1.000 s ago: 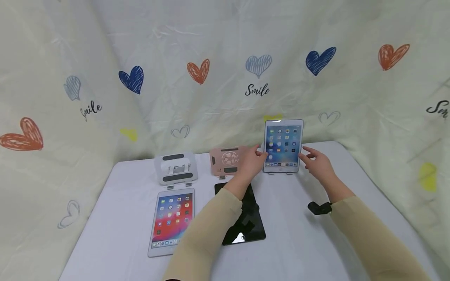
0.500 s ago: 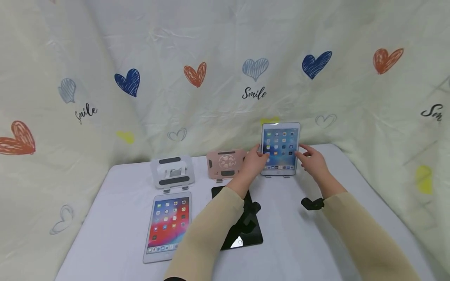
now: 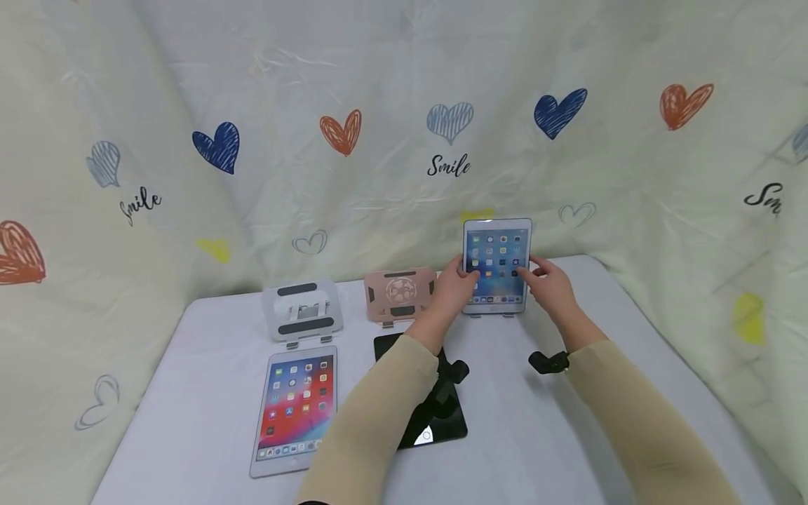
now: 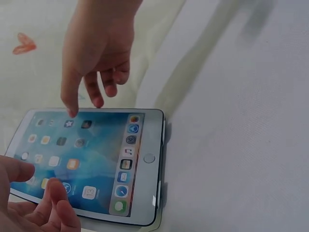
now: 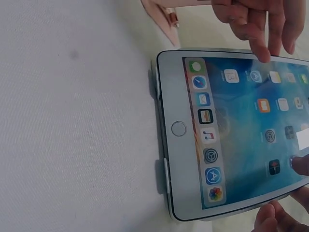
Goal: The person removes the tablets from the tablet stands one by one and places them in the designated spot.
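A white-framed tablet with a lit blue home screen leans back at the far right of the table. Its lower edge sits on two small hooks of a stand that is otherwise hidden behind it. My left hand grips the left side, thumb across the front of the screen. On the opposite side my right hand pinches the edge, its thumb over the screen and its other fingers at the edge and behind. In the right wrist view the home button end of the tablet faces the bare white cloth.
Left of the held tablet stands a rose-gold tablet stand, with a black tablet lying flat before it. Further left are a pale grey stand and a silver tablet with a red and blue screen. A heart-printed curtain hangs behind.
My right hand has closed in on the tablet, its thumb moving from the edge onto the screen. My left thumb also reaches further over the front. The head view has shifted slightly.
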The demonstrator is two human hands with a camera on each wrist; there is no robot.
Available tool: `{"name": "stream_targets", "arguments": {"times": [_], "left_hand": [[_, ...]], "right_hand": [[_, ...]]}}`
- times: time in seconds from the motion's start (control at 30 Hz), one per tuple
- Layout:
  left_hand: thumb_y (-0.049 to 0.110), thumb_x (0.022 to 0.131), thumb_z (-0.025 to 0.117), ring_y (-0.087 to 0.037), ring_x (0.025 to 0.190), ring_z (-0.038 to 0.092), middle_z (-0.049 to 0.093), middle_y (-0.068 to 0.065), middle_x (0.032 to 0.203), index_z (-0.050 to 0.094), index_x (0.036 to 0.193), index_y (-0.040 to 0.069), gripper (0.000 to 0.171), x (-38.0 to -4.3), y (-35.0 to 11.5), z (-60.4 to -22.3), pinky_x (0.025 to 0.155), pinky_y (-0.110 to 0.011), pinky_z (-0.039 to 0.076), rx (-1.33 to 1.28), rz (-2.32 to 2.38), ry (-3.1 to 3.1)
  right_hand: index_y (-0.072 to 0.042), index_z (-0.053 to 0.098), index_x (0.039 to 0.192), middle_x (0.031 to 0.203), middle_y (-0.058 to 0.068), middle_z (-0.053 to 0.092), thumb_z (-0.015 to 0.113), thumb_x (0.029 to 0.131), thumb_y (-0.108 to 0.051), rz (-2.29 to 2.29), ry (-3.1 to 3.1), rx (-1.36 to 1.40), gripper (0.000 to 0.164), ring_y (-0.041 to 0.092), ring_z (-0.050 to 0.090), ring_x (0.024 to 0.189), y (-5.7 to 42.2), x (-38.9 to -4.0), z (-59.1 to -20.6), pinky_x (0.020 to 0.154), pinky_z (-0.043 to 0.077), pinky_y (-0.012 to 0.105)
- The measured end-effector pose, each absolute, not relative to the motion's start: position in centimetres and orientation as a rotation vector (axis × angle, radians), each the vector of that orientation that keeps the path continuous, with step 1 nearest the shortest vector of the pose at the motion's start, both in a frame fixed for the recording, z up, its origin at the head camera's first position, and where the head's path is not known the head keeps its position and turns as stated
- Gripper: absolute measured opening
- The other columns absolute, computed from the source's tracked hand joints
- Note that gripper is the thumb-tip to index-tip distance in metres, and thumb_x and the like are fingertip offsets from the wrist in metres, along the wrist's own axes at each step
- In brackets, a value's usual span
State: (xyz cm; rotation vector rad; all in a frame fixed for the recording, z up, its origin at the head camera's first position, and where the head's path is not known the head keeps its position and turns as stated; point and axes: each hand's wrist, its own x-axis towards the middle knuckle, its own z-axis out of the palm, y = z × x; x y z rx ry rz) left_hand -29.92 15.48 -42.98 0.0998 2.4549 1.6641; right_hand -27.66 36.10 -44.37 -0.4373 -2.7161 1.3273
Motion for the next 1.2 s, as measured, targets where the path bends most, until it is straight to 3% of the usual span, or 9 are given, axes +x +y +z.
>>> {"name": "stream_targets", "arguments": {"times": [0.3, 0.5, 0.67, 0.77, 0.93, 1.03, 1.2], "left_hand": [[0.032, 0.1, 0.059, -0.014, 0.088, 0.059, 0.062, 0.002, 0.101, 0.043, 0.151, 0.022, 0.056, -29.5, 15.4, -42.8, 0.076, -0.036, 0.05, 0.077, 1.691, 2.445], [0.03, 0.1, 0.059, -0.012, 0.088, 0.058, 0.062, 0.004, 0.103, 0.045, 0.15, 0.022, 0.053, -29.0, 15.4, -43.2, 0.076, -0.035, 0.051, 0.088, 1.723, 2.478], [0.022, 0.099, 0.059, -0.012, 0.079, 0.054, 0.058, 0.002, 0.103, 0.047, 0.149, 0.019, 0.051, -28.7, 15.4, -44.1, 0.067, -0.03, 0.048, 0.181, 1.704, 2.629], [0.02, 0.099, 0.059, -0.014, 0.088, 0.058, 0.057, -0.002, 0.114, 0.048, 0.149, 0.021, 0.051, -28.5, 15.4, -44.4, 0.071, -0.031, 0.05, 0.199, 1.66, 2.719], [0.023, 0.101, 0.058, -0.018, 0.118, 0.058, 0.056, -0.001, 0.134, 0.049, 0.147, 0.03, 0.048, -28.3, 15.5, -44.5, 0.089, -0.037, 0.052, 0.156, 1.591, 2.81], [0.022, 0.101, 0.059, -0.015, 0.123, 0.057, 0.061, 0.008, 0.133, 0.053, 0.144, 0.031, 0.044, -28.3, 15.5, -44.8, 0.09, -0.037, 0.052, 0.149, 1.607, 2.828], [0.023, 0.099, 0.062, -0.011, 0.12, 0.059, 0.068, 0.014, 0.121, 0.061, 0.137, 0.033, 0.039, -28.7, 15.4, -45.1, 0.079, -0.035, 0.054, 0.131, 1.677, 2.846]], "right_hand": [[-0.011, 0.032, 0.156, 0.135, 0.024, 0.046, 0.051, 0.101, -0.046, 1.296, -2.693, -0.357, 0.067, 0.036, 0.042, 0.113, 36.1, -27.2, -44.5, 0.08, 0.041, 0.04], [-0.012, 0.033, 0.155, 0.136, 0.023, 0.045, 0.051, 0.101, -0.044, 1.297, -2.66, -0.339, 0.065, 0.036, 0.045, 0.112, 36.4, -26.8, -45.1, 0.08, 0.043, 0.039], [-0.014, 0.038, 0.153, 0.132, 0.02, 0.051, 0.051, 0.102, -0.044, 1.311, -2.595, -0.351, 0.06, 0.032, 0.047, 0.108, 36.5, -26.9, -45.4, 0.076, 0.043, 0.036], [-0.015, 0.041, 0.152, 0.133, 0.02, 0.052, 0.05, 0.102, -0.044, 1.339, -2.563, -0.373, 0.058, 0.03, 0.047, 0.108, 36.5, -26.9, -45.4, 0.075, 0.043, 0.034], [-0.018, 0.045, 0.15, 0.136, 0.016, 0.053, 0.05, 0.102, -0.044, 1.393, -2.517, -0.41, 0.055, 0.027, 0.047, 0.111, 36.7, -26.8, -45.7, 0.074, 0.043, 0.03], [-0.019, 0.047, 0.149, 0.136, 0.015, 0.055, 0.052, 0.102, -0.043, 1.405, -2.496, -0.435, 0.053, 0.025, 0.047, 0.11, 36.8, -26.7, -45.9, 0.075, 0.043, 0.027], [-0.019, 0.049, 0.147, 0.136, 0.013, 0.056, 0.052, 0.102, -0.043, 1.469, -2.449, -0.457, 0.052, 0.016, 0.05, 0.102, 36.8, -26.8, -46.0, 0.073, 0.045, 0.021]]}}
